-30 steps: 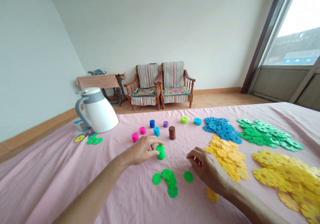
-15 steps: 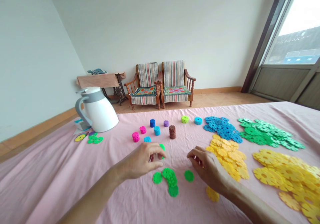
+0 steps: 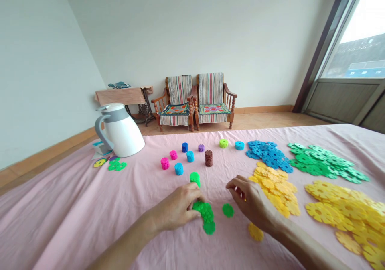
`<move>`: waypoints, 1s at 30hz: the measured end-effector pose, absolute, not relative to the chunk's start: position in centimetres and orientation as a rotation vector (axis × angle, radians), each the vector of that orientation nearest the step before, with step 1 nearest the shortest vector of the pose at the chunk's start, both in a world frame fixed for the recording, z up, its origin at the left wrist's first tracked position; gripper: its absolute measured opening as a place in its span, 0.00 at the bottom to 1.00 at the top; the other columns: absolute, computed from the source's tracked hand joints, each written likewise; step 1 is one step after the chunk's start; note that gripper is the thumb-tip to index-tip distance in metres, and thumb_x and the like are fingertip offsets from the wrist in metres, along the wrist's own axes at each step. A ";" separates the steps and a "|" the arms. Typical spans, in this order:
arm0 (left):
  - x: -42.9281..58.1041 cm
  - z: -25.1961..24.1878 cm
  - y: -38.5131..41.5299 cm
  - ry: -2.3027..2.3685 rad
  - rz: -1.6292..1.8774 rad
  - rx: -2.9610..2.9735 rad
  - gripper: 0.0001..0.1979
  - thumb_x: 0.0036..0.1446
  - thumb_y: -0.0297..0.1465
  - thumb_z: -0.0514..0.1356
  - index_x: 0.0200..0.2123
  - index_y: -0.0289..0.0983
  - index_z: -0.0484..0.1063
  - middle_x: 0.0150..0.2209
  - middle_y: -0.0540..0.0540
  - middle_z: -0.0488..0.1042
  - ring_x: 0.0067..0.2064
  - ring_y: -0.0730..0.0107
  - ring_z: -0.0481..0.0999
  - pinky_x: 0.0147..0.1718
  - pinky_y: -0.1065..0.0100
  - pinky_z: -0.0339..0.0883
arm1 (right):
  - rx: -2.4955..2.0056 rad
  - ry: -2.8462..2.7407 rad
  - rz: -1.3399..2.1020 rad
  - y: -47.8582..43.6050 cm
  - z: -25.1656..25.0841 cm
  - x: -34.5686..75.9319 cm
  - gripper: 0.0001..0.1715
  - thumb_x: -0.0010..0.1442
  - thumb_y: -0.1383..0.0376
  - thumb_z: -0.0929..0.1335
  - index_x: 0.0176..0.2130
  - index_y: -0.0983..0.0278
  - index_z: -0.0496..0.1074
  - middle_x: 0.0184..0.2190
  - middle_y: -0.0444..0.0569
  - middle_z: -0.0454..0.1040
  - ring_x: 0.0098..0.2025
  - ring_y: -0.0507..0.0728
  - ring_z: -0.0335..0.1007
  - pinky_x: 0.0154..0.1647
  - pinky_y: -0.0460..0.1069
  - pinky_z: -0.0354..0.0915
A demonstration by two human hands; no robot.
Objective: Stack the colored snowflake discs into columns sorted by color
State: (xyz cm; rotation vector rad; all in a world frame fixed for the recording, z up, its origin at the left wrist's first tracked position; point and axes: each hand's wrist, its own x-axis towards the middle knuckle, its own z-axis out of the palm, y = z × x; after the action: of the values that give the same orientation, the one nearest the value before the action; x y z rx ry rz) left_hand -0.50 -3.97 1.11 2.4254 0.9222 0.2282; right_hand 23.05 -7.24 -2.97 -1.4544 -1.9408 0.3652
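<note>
My left hand (image 3: 182, 206) is low over the cloth with its fingers curved and parted from the thumb. Its fingertips reach the left edge of a loose pile of green flower-shaped discs (image 3: 207, 213), and no grip on one shows. Just beyond that hand is a small green disc stack (image 3: 195, 177), partly covered by it. My right hand (image 3: 249, 197) hovers beside the yellow pile, thumb and fingers pinched together; what is between them, if anything, is hidden. A single green disc (image 3: 227, 210) lies between the hands. Below my right hand lies one yellow disc (image 3: 255, 232).
Several small stacks stand farther back, including a brown stack (image 3: 208, 158) and a pink stack (image 3: 165, 163). Blue discs (image 3: 267, 154), darker green discs (image 3: 326, 161) and yellow discs (image 3: 349, 210) spread to the right. A white jug (image 3: 123, 135) stands at the left.
My left hand has come down and nearer, from the green stack to the loose green discs, and now covers where a separate green disc lay. My right hand stays nearly in place.
</note>
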 end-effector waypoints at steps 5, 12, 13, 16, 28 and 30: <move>-0.9 1.5 -4.0 0.955 0.225 2.394 0.15 0.46 0.26 0.66 0.40 0.41 0.73 0.33 0.52 0.65 0.34 0.71 0.66 0.32 0.73 0.59 | -1.451 -1.943 0.381 -7.4 -2.8 23.0 0.12 0.60 0.70 0.60 0.31 0.63 0.70 0.27 0.46 0.70 0.27 0.51 0.66 0.29 0.47 0.59; -1.2 1.4 -4.1 0.995 0.236 2.418 0.10 0.46 0.24 0.64 0.35 0.38 0.74 0.32 0.51 0.65 0.34 0.71 0.66 0.31 0.73 0.60 | -1.445 -1.948 0.393 -7.4 -2.7 23.1 0.11 0.60 0.69 0.60 0.32 0.63 0.71 0.27 0.46 0.70 0.26 0.51 0.66 0.29 0.47 0.60; -1.3 1.4 -4.1 0.993 0.243 2.412 0.10 0.46 0.23 0.64 0.34 0.38 0.73 0.32 0.52 0.65 0.32 0.72 0.67 0.30 0.73 0.60 | -1.446 -1.946 0.390 -7.4 -2.7 23.1 0.11 0.60 0.69 0.60 0.32 0.63 0.71 0.27 0.46 0.70 0.26 0.51 0.66 0.29 0.47 0.60; -1.5 1.8 -3.7 1.005 0.300 2.372 0.10 0.46 0.24 0.62 0.35 0.37 0.72 0.33 0.52 0.67 0.29 0.75 0.67 0.28 0.74 0.60 | -1.444 -1.938 0.375 -7.3 -2.8 23.1 0.11 0.60 0.69 0.60 0.32 0.63 0.70 0.27 0.45 0.70 0.26 0.51 0.66 0.29 0.46 0.59; -0.9 3.0 0.6 1.256 0.584 2.329 0.10 0.46 0.29 0.62 0.36 0.37 0.72 0.35 0.49 0.72 0.28 0.73 0.69 0.26 0.72 0.62 | -1.436 -1.940 0.368 -7.4 -3.1 23.2 0.11 0.60 0.70 0.60 0.30 0.63 0.70 0.27 0.45 0.69 0.27 0.51 0.66 0.29 0.46 0.59; -0.8 2.6 0.9 1.256 0.577 2.339 0.10 0.46 0.29 0.63 0.36 0.37 0.73 0.36 0.48 0.72 0.28 0.73 0.69 0.27 0.71 0.62 | -1.431 -1.939 0.367 -7.4 -3.2 23.2 0.11 0.60 0.70 0.60 0.31 0.63 0.70 0.27 0.45 0.70 0.27 0.51 0.66 0.29 0.46 0.59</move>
State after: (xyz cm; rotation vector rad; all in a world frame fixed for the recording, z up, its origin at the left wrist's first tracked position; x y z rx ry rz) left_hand -0.84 0.89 2.62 2.3391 1.2560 0.5772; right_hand 23.25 -7.39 -3.18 -1.4305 -1.9390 0.3669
